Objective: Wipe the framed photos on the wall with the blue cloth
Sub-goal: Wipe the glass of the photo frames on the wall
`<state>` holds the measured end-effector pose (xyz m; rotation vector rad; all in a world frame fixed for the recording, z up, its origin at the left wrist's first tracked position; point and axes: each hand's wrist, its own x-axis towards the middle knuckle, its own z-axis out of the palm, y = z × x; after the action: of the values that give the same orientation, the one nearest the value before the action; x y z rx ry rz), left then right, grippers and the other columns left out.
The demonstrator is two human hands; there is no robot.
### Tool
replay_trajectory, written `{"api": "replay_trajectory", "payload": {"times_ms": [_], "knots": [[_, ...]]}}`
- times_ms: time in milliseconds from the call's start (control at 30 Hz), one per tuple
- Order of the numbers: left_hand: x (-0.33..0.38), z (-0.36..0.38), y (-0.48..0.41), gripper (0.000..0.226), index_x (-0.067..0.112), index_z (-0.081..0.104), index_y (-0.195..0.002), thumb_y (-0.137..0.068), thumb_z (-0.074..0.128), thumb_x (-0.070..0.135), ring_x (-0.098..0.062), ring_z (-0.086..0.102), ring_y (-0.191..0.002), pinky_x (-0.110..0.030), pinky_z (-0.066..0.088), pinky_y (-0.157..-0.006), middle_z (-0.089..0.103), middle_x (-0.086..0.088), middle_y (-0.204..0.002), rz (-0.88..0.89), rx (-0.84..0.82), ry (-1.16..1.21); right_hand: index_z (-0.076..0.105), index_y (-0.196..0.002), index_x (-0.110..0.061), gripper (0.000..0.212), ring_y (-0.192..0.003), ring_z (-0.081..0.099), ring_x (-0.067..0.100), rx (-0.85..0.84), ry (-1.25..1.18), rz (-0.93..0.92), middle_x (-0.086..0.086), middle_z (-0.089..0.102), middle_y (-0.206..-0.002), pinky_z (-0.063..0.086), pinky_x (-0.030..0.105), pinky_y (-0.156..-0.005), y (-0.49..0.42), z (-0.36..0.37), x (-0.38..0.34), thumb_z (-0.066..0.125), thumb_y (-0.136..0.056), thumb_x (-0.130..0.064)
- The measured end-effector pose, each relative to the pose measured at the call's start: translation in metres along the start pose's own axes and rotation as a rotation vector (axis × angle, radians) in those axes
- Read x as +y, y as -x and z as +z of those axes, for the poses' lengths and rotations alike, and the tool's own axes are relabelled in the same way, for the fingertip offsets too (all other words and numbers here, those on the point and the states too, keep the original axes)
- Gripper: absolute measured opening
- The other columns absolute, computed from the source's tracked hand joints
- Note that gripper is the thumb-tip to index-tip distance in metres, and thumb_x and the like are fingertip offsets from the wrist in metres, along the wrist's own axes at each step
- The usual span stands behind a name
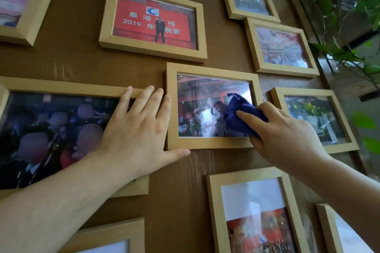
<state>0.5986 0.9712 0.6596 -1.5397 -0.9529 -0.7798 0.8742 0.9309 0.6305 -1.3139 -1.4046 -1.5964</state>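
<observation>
Several light wooden framed photos hang on a brown wall. The middle frame [209,70] holds a glossy party photo. My right hand [287,131] is shut on a dark blue cloth [239,113] and presses it against the right half of that photo's glass. My left hand [139,127] lies flat with fingers spread, its fingertips on the left edge of the middle frame and its palm over the right end of a large frame [61,88] to the left. My thumb runs under the middle frame's lower left corner.
A frame with a red banner photo [153,20] hangs above. More frames sit to the right [314,119], upper right [281,47] and below [253,211]. Green plant leaves [339,6] and a dark window edge stand at the far right.
</observation>
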Motion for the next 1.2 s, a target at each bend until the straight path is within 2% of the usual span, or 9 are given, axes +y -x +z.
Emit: {"api": "replay_trajectory", "payload": {"times_ms": [100, 200, 467, 600, 700, 800, 1000, 1100, 1200], "knots": [[-0.019, -0.009, 0.01, 0.11, 0.004, 0.041, -0.141, -0.07, 0.028, 0.086, -0.037, 0.037, -0.138, -0.061, 0.03, -0.11, 0.046, -0.021, -0.145, -0.002, 0.016, -0.011, 0.045, -0.133, -0.017, 0.054, -0.074, 0.057, 0.025, 0.023, -0.042, -0.044, 0.013, 0.053, -0.106, 0.041, 0.028, -0.044, -0.015, -0.009, -0.024, 0.058, -0.082, -0.033], [-0.043, -0.018, 0.024, 0.107, 0.006, 0.036, -0.144, -0.073, 0.027, 0.086, -0.037, 0.035, -0.139, -0.06, 0.032, -0.11, 0.044, -0.022, -0.147, 0.015, 0.008, -0.052, 0.044, -0.135, -0.018, 0.057, -0.072, 0.055, 0.022, 0.043, -0.061, -0.082, 0.013, 0.053, -0.106, 0.034, 0.025, -0.043, -0.035, -0.021, -0.05, 0.054, -0.082, -0.037], [-0.085, -0.032, 0.057, 0.104, 0.005, 0.035, -0.144, -0.076, 0.031, 0.084, -0.035, 0.038, -0.137, -0.055, 0.032, -0.111, 0.044, -0.019, -0.147, 0.017, -0.06, -0.132, 0.045, -0.134, -0.015, 0.054, -0.078, 0.057, 0.029, 0.181, -0.203, -0.197, 0.016, 0.054, -0.107, 0.036, 0.029, -0.044, -0.081, -0.029, -0.096, 0.059, -0.084, -0.026], [-0.099, -0.043, 0.064, 0.104, 0.005, 0.034, -0.144, -0.076, 0.031, 0.084, -0.034, 0.038, -0.137, -0.053, 0.031, -0.112, 0.044, -0.018, -0.148, 0.013, -0.082, -0.175, 0.048, -0.133, -0.014, 0.052, -0.077, 0.059, 0.033, 0.214, -0.265, -0.205, 0.017, 0.054, -0.105, 0.028, 0.026, -0.045, -0.092, -0.025, -0.1, 0.059, -0.084, -0.026], [-0.108, -0.05, 0.068, 0.105, 0.005, 0.033, -0.144, -0.076, 0.03, 0.085, -0.034, 0.039, -0.137, -0.051, 0.027, -0.114, 0.044, -0.018, -0.148, 0.008, -0.121, -0.238, 0.047, -0.134, -0.014, 0.052, -0.078, 0.059, 0.034, 0.208, -0.299, -0.228, 0.018, 0.054, -0.105, 0.037, 0.03, -0.042, -0.092, -0.024, -0.103, 0.052, -0.085, -0.029], [-0.119, -0.055, 0.075, 0.107, 0.004, 0.034, -0.144, -0.076, 0.026, 0.086, -0.035, 0.038, -0.138, -0.056, 0.031, -0.112, 0.043, -0.019, -0.148, 0.0, -0.168, -0.252, 0.044, -0.136, -0.013, 0.055, -0.077, 0.059, 0.033, 0.205, -0.332, -0.203, 0.018, 0.054, -0.105, 0.042, 0.033, -0.039, -0.088, -0.027, -0.108, 0.049, -0.084, -0.03], [-0.151, -0.054, 0.098, 0.107, 0.005, 0.033, -0.145, -0.075, 0.03, 0.086, -0.033, 0.036, -0.139, -0.055, 0.033, -0.111, 0.043, -0.018, -0.149, -0.01, -0.195, -0.258, 0.05, -0.132, -0.017, 0.054, -0.071, 0.058, 0.035, 0.207, -0.291, -0.17, 0.016, 0.054, -0.099, 0.027, 0.026, -0.043, -0.089, -0.035, -0.129, 0.055, -0.079, -0.029], [-0.175, -0.05, 0.111, 0.108, 0.005, 0.03, -0.146, -0.076, 0.028, 0.087, -0.031, 0.034, -0.14, -0.051, 0.029, -0.114, 0.041, -0.016, -0.15, 0.004, -0.173, -0.246, 0.049, -0.131, -0.016, 0.053, -0.072, 0.059, 0.035, 0.227, -0.261, -0.181, 0.017, 0.055, -0.101, 0.029, 0.026, -0.044, -0.095, -0.048, -0.147, 0.056, -0.08, -0.031], [-0.199, -0.045, 0.122, 0.109, 0.005, 0.029, -0.147, -0.076, 0.029, 0.087, -0.03, 0.032, -0.141, -0.052, 0.029, -0.113, 0.04, -0.016, -0.151, 0.03, -0.147, -0.226, 0.05, -0.13, -0.018, 0.059, -0.07, 0.058, 0.031, 0.219, -0.223, -0.157, 0.016, 0.055, -0.102, 0.028, 0.025, -0.045, -0.102, -0.061, -0.174, 0.068, -0.075, -0.029]]}}
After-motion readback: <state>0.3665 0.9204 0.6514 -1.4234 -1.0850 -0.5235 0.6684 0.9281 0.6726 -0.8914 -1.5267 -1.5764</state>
